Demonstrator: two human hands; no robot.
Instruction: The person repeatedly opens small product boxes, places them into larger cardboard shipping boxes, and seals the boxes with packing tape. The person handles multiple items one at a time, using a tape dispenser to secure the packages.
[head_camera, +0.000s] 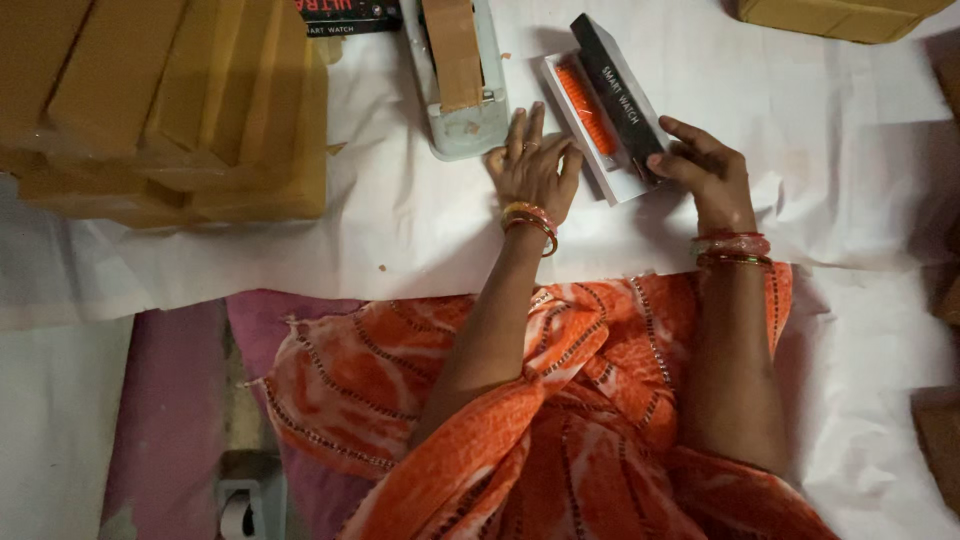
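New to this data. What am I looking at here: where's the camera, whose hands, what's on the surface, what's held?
There is no machine here. One camera, worn on a person's head, looks down at their two bare hands over a white sheet spread as the work surface. The left hand lies flat on the sheet, holding nothing. The right hand grips the black lid of a long white box, tilted open over an orange strap inside. Above the left hand sits a grey tape dispenser with brown tape. At the upper left is a stack of brown cardboard boxes.
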